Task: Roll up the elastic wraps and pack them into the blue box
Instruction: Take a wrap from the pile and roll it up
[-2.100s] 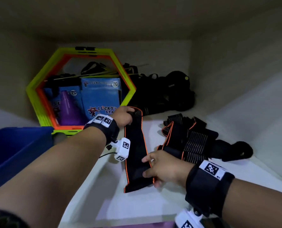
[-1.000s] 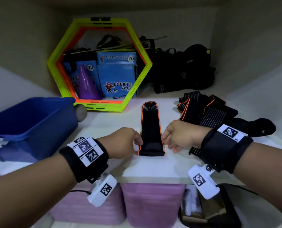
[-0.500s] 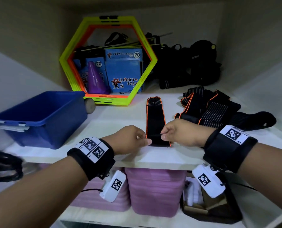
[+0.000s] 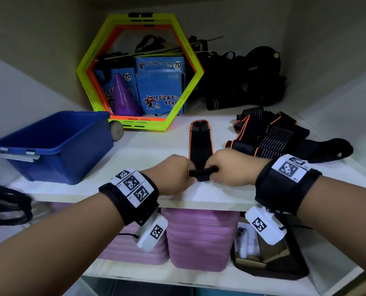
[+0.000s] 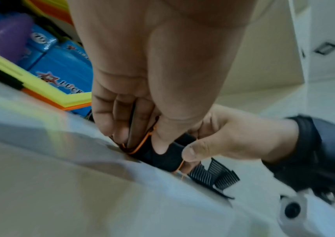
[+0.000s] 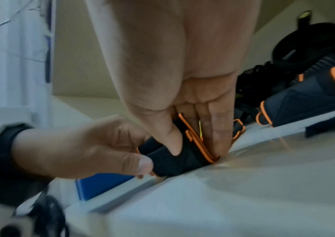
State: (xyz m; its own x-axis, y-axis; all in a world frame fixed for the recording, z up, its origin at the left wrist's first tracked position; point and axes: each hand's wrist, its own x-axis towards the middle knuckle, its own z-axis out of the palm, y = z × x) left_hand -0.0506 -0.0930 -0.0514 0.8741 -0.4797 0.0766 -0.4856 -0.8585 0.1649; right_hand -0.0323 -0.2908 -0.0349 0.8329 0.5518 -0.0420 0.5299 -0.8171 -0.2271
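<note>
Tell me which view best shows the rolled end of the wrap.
The right wrist view: the rolled end fills the centre, its orange-edged layers visible, pinched by both hands. The left wrist view shows it partly behind fingers. The head view shows only a short dark bar between the fists.

Black elastic wrap with orange edging, blue box, neon-yellow and orange hexagon frame, purple cone

head: above, facing forward-down over shelf | wrists: close, low along fingers | shared: rolled wrap end
</note>
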